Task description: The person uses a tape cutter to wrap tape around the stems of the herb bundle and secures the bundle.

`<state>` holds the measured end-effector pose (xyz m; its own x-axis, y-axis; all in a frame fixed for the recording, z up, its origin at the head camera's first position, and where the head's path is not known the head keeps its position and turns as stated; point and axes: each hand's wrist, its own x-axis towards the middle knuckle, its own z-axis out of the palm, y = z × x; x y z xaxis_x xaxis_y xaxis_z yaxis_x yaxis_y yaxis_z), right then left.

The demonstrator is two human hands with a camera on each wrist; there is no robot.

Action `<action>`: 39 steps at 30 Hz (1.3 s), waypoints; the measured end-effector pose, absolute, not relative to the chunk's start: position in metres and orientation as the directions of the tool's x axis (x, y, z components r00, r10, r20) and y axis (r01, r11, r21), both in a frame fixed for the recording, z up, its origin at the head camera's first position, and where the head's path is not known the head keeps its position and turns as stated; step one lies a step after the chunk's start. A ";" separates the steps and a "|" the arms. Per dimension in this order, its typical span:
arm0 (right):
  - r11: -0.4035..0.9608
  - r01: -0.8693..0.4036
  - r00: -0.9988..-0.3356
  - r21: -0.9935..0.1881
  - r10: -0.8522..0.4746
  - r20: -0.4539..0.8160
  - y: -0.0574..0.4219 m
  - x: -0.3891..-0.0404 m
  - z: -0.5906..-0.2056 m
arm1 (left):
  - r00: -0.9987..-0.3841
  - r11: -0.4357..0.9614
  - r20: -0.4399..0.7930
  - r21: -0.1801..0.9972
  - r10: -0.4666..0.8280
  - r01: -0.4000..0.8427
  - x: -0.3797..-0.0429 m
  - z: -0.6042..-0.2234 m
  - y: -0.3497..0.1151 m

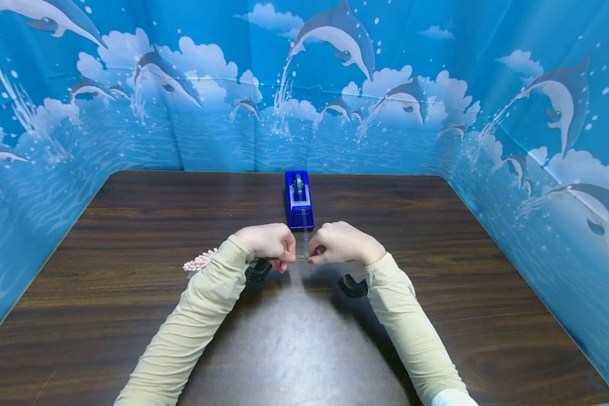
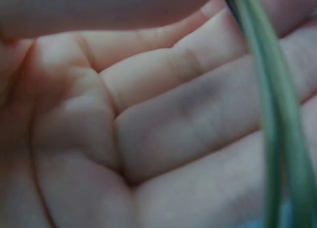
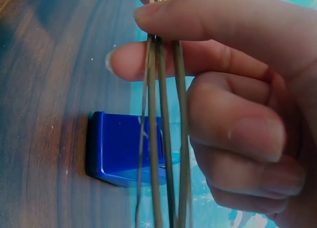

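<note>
I pinch a bundle of thin green stems point(image 3: 163, 139) between both hands: my left hand point(image 1: 268, 241) grips one end, my right hand point(image 1: 342, 243) the other. The blue tape dispenser point(image 1: 299, 200) sits just beyond my knuckles on the dark wooden table point(image 1: 132, 237); pale flower heads point(image 1: 199, 261) show beside my left wrist.

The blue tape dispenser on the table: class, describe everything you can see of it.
The tape dispenser is a glossy blue block, seemingly plastic, with a paler recess on top holding a tape roll. It stands upright on the dark wooden table, mid-table towards the far edge, its long side pointing at the person. A clear strip of tape seems to run from it towards the hands; neither hand touches its body.
</note>
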<state>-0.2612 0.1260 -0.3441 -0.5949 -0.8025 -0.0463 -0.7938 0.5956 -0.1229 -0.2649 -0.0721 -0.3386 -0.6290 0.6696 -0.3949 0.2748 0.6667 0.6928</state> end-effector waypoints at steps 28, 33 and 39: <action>0.527 -0.850 -0.524 -0.009 -0.844 0.116 0.124 -0.260 -0.344 | -0.580 0.656 -0.447 0.725 0.681 0.212 -0.265 -0.341 -0.071; 0.540 -0.842 -0.535 0.003 -0.836 0.124 0.125 -0.259 -0.343 | -0.605 0.633 -0.431 0.757 0.670 0.162 -0.266 -0.342 -0.072; 0.571 -0.821 -0.569 -0.011 -0.816 0.108 0.124 -0.259 -0.343 | -0.649 0.621 -0.388 0.765 0.654 0.170 -0.268 -0.342 -0.074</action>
